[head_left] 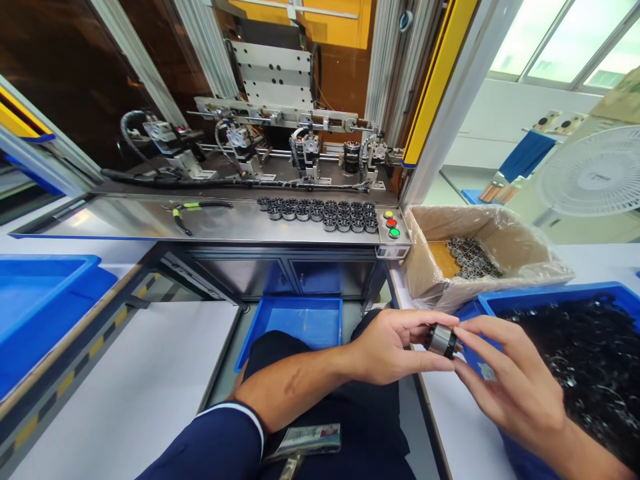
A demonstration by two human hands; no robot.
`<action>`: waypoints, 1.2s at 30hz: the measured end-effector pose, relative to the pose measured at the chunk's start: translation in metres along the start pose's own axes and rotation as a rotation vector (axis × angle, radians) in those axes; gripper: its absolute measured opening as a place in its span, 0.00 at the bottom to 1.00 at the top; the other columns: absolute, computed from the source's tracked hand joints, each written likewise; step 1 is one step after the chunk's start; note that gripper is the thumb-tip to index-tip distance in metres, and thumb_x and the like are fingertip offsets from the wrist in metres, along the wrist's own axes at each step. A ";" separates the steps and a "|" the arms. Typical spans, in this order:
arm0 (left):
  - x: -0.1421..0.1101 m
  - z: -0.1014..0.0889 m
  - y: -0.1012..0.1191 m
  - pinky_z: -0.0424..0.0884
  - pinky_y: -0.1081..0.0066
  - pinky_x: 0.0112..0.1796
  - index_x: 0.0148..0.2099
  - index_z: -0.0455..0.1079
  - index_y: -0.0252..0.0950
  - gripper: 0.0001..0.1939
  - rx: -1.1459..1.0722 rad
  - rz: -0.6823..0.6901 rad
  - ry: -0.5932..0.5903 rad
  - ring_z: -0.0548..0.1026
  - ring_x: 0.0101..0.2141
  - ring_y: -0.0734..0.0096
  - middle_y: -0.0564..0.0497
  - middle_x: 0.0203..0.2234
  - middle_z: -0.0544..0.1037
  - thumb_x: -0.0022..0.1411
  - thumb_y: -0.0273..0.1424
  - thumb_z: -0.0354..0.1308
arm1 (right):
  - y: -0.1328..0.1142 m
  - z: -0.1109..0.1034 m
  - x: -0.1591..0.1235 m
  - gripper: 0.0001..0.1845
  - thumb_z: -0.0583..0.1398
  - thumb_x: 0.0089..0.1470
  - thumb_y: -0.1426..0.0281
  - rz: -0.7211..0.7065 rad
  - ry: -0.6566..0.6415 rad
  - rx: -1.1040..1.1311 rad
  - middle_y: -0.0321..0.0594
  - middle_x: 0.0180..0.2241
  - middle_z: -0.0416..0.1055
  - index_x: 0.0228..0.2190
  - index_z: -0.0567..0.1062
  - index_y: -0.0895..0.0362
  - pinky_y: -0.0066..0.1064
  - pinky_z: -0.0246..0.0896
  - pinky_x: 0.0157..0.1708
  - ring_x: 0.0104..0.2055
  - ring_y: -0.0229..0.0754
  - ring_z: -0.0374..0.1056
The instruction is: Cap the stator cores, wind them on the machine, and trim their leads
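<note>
Between my two hands is a small round part, with a grey metal band around its middle and black plastic ends; it looks like a motor stator core. My left hand has its thumb and fingers around the left side of it. The fingertips of my right hand press on its right end. Beside my right hand stands a blue bin full of black plastic pieces. Behind it, a plastic-lined cardboard box contains many metal ring-shaped parts.
Ahead, a steel ledge carries rows of similar round parts, pliers and a control box with coloured buttons. Machine fixtures stand behind. Blue trays lie left; another blue tray sits below. A fan is at right.
</note>
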State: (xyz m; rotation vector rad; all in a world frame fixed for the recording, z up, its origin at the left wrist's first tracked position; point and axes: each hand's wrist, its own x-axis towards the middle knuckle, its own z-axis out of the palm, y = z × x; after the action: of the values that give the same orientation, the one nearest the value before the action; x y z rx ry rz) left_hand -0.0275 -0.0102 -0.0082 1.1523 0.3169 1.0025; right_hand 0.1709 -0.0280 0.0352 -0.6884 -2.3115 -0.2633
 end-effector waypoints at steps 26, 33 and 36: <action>-0.012 0.005 0.027 0.63 0.61 0.62 0.70 0.52 0.29 0.31 0.606 0.103 -0.183 0.64 0.64 0.54 0.36 0.58 0.73 0.68 0.31 0.51 | 0.010 0.005 -0.001 0.24 0.62 0.60 0.66 0.238 0.022 0.144 0.47 0.49 0.70 0.58 0.68 0.52 0.37 0.72 0.45 0.48 0.45 0.70; -0.010 0.001 0.021 0.64 0.60 0.62 0.70 0.53 0.30 0.30 0.722 0.161 -0.191 0.65 0.64 0.56 0.35 0.65 0.63 0.69 0.32 0.50 | 0.012 0.007 -0.002 0.19 0.62 0.61 0.68 0.194 -0.002 0.182 0.45 0.45 0.72 0.53 0.71 0.55 0.31 0.71 0.44 0.45 0.41 0.72; -0.009 0.003 0.017 0.63 0.59 0.63 0.70 0.53 0.31 0.29 0.718 0.156 -0.186 0.64 0.64 0.56 0.36 0.65 0.64 0.70 0.32 0.49 | 0.014 0.009 -0.001 0.18 0.62 0.61 0.68 0.182 -0.005 0.167 0.45 0.44 0.73 0.52 0.71 0.55 0.31 0.72 0.43 0.44 0.41 0.72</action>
State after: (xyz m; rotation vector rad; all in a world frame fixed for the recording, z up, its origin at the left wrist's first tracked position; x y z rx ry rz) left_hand -0.0387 -0.0180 0.0050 1.9312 0.4609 0.9295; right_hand 0.1745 -0.0134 0.0279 -0.8080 -2.2277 0.0151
